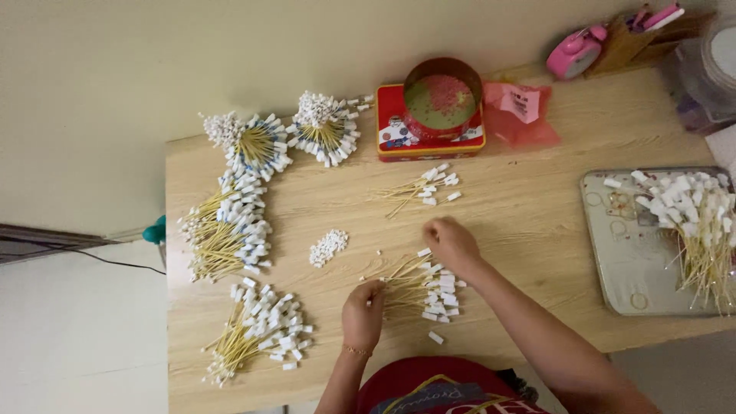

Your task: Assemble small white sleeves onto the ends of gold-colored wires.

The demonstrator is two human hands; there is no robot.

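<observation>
My left hand [363,312] rests on the wooden table [521,207] with its fingers closed on the yellow-string end of a loose pile of white tags [429,290]. My right hand [452,242] hovers over the far side of the same pile, fingertips pinched near a single tag at its top edge. A smaller pile of tags on yellow strings [425,188] lies just beyond my hands. A little heap of small white pieces [327,247] sits to the left.
Bundled tags lie along the table's left side [230,230], [257,330], [257,142], [326,126]. A red tin [429,134] carries a round container of pink bits. A metal tray [621,253] at the right holds more tags. A pink bag [521,111] and pink clock [575,50] stand behind.
</observation>
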